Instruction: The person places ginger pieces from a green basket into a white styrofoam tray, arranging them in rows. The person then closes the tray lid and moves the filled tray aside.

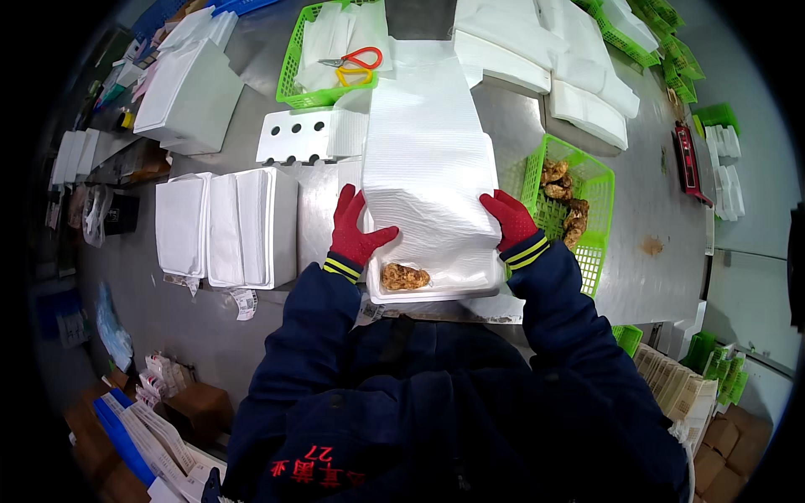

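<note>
A white foam box [465,293] stands before me at the table's front edge, lined with a white ridged sheet [427,144] that runs far past its back. One brown mushroom [404,277], probably a matsutake, lies on its side in the front left corner. My left hand [357,231], in a red dotted glove, is at the box's left side, fingers spread and thumb over the sheet. Gloved alike, my right hand [510,220] touches the sheet's right edge; its grip is partly hidden. To its right, a green plastic basket [602,188] holds several more mushrooms [573,220].
White foam boxes [283,226] stand at left, near a foam panel with holes [295,135]. Scissors [352,63] with red and yellow handles lie on sheets in a green basket [286,72]. More sheet-covered boxes [503,60] stand behind. A red device [688,160] is at right.
</note>
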